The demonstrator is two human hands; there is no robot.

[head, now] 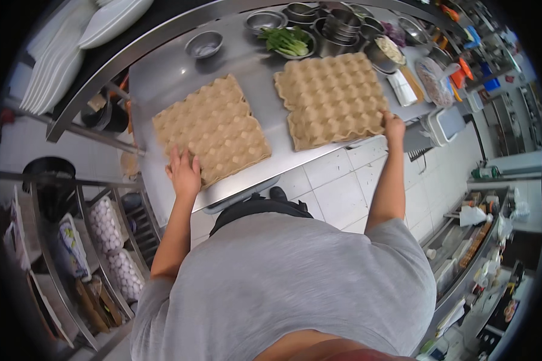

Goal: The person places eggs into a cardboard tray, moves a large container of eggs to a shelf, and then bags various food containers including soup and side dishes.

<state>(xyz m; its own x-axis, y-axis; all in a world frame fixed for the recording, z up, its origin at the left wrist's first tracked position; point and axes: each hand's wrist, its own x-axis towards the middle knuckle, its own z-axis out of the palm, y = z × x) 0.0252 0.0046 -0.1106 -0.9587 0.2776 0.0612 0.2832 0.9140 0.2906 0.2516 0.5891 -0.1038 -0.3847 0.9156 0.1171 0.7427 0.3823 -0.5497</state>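
Observation:
Two brown moulded-pulp egg trays lie side by side on the stainless-steel worktop (264, 106). My left hand (186, 176) rests at the near left corner of the left egg tray (214, 128), its fingers spread and not closed around it. At the lower right corner of the right egg tray (336, 97), my right hand (394, 128) pinches the edge. No eggs show on the upper face of either tray. The right tray's near edge reaches the front edge of the worktop.
Behind the trays stand a small metal bowl (204, 44), a bowl of leafy greens (289, 41) and stacked steel pots (341, 27). White plates (58, 67) sit on the overhead shelf. White eggs (106, 223) fill trays on the left rack. A white bin (445, 124) stands right.

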